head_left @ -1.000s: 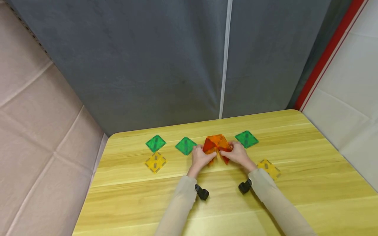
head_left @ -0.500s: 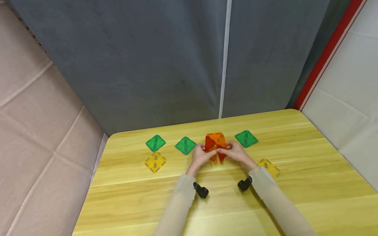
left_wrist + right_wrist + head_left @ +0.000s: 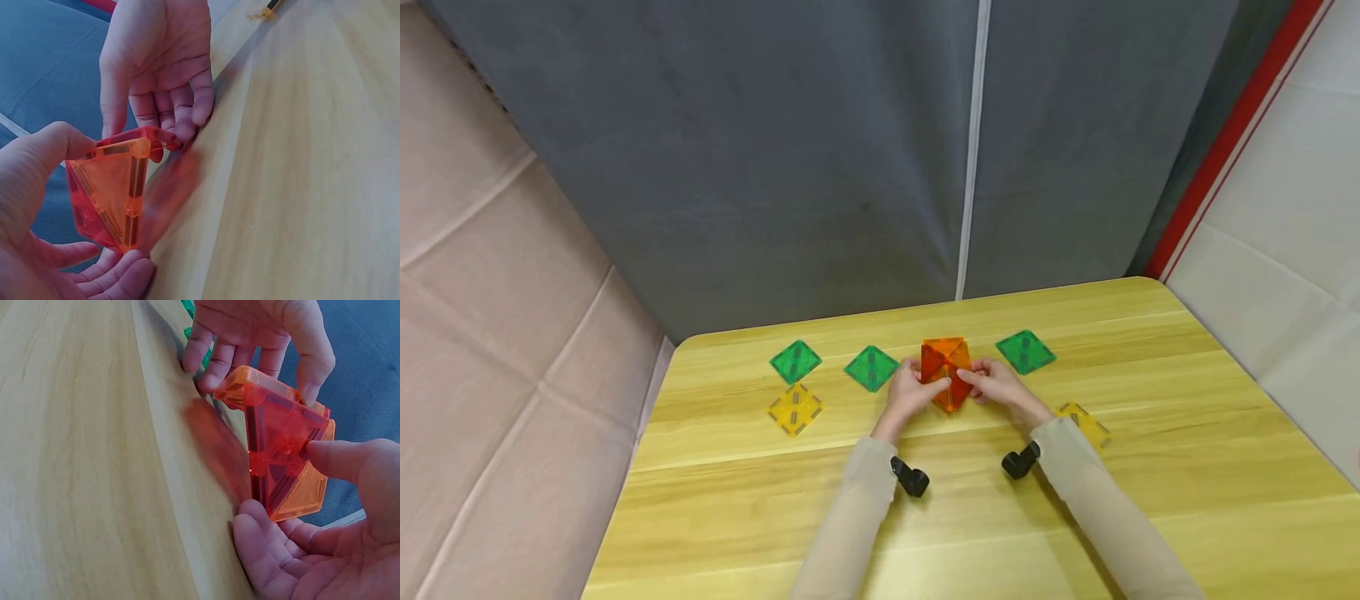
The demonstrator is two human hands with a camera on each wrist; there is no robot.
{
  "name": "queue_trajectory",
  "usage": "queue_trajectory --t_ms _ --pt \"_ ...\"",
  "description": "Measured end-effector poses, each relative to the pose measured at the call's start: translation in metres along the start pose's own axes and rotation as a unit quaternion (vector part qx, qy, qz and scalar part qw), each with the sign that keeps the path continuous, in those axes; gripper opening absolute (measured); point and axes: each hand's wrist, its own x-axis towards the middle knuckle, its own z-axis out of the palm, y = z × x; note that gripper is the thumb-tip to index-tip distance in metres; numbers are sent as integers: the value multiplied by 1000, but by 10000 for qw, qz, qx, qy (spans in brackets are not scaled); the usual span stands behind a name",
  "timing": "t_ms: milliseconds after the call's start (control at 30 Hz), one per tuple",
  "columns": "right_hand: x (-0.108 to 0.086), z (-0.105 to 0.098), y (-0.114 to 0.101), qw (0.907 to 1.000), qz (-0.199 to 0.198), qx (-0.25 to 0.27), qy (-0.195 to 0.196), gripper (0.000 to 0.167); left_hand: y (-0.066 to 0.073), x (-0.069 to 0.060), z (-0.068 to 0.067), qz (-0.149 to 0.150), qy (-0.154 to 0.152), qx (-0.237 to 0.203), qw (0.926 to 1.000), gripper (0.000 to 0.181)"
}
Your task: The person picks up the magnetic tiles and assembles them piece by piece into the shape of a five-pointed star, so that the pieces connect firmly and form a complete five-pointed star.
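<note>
The orange-red tile shape (image 3: 947, 357) sat right between both sets of fingers, gripped from two sides, prob. because its joined triangles would splay w/o opposing support. L hand (image 3: 910, 395) pinched it, thumb (image 3: 65, 139) on the upper edge, fingertips curled in below, spread approx. as far as the piece was tall. R hand (image 3: 1002, 388) did much the same: thumb (image 3: 340, 457) pressed to a red face, fingertips bunched at the lower point (couldn't tell if that tip met the table (image 3: 962, 525), fingers hid it). So both hands were clamped on the one piece, none of it left to a single grip. Loose tiles lay apart from the fingers, presumably for working room: a near green tile (image 3: 871, 368) just L of the L fingers, another green tile (image 3: 1026, 352) just past the R fingers, a third green tile (image 3: 795, 362) and a yellow tile (image 3: 794, 410) farther L, plus a second yellow tile (image 3: 1086, 427) behind the R fingers, part-hidden by the R sleeve (image 3: 1108, 517).
</note>
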Motion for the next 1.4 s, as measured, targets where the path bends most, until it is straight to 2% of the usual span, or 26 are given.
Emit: queue_trajectory --t_ms 233,467,633,800,900,1033,1100,1400 --pt "2 -2 5 9997 -232 -28 -59 39 -1 2 -6 3 -297 96 9995 66" --pt "4 -4 9 9974 -620 -360 -62 43 -2 3 -12 -48 -482 341 9982 63" --pt "1 -3 8 9943 -839 -657 93 37 -2 3 -13 112 -504 632 9967 57" --pt "1 -1 7 9934 -828 -779 181 35 -2 2 -14 204 -462 871 9949 58" --pt "2 -1 6 9865 -1100 -1133 442 37 -2 1 -14 269 -421 981 9939 63" --pt "4 -4 5 9625 -1917 -1752 787 46 -4 0 -14 461 -357 1308 9897 69" --pt "5 -4 5 9554 -2172 -1863 735 49 -5 0 -14 546 -348 1426 9877 69" --pt "10 -10 12 9545 -2232 -1976 112 48 -5 -1 -19 525 -653 1718 9816 72"
